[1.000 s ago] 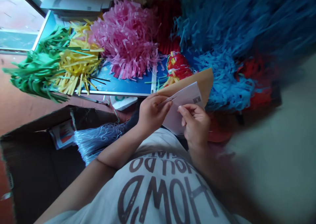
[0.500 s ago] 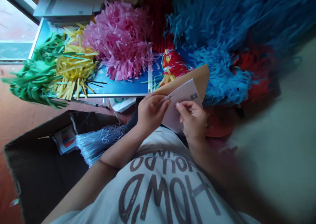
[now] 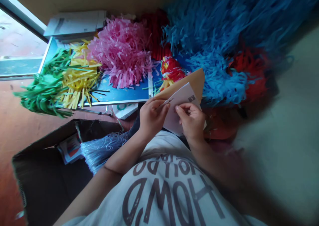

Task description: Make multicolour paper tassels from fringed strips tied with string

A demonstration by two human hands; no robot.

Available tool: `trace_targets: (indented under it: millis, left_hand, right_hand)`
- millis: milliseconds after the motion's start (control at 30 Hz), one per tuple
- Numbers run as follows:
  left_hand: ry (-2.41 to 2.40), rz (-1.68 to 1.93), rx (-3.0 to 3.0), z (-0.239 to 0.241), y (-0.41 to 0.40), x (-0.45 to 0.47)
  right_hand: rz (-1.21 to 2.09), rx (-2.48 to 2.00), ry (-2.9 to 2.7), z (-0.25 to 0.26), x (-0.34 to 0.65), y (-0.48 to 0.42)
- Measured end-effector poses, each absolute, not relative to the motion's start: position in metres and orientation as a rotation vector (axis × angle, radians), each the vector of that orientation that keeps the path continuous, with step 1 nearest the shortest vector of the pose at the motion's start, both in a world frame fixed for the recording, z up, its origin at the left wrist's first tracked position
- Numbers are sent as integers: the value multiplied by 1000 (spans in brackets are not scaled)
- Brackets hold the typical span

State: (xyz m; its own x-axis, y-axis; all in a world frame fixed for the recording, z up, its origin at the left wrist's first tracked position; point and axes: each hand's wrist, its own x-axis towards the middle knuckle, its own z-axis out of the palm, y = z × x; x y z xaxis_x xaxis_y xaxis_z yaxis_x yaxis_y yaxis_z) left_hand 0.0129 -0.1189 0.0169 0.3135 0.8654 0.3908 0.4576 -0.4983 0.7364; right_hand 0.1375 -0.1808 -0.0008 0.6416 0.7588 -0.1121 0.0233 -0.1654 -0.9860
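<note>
My left hand [image 3: 153,116] is closed, with a thin pointed stick-like tool [image 3: 164,103] sticking out between thumb and fingers. Its fingers also rest at the left edge of a white booklet [image 3: 175,111], which carries a small dark square mark. Behind the booklet lies a larger tan paper cover or envelope [image 3: 198,79]. My right hand [image 3: 193,119] is over the booklet's right side, thumb and forefinger pinched together. Whatever that pinch holds is too small to make out. Booklet and cover are tilted in front of my shirt, at the table's near edge.
On the blue table [image 3: 124,94] lie green [image 3: 45,83], yellow [image 3: 77,79], pink [image 3: 124,50] and blue [image 3: 219,76] streamer bundles, plus a red-and-yellow bundle [image 3: 171,69]. Stacked papers [image 3: 74,23] stand behind. At lower left, a cardboard box [image 3: 45,182] sits beside pale blue strings [image 3: 104,148].
The view has shifted slightly, so the table sits lower and a bit right. Both hands stay at the booklet; the left hand's pointed tool shows more clearly.
</note>
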Motion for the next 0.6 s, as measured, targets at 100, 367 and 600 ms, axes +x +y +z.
trace_targets:
  millis: [100, 367, 600]
  left_hand:
    - [1146, 1095, 2087, 17, -120, 14]
    - [1133, 1106, 2073, 23, -118, 5]
    - [916, 1038, 2106, 45, -109, -3]
  right_hand:
    - [725, -1635, -668, 1, 136, -179]
    - [572, -1797, -789, -9, 156, -192]
    - [105, -1627, -1322, 31, 206, -188]
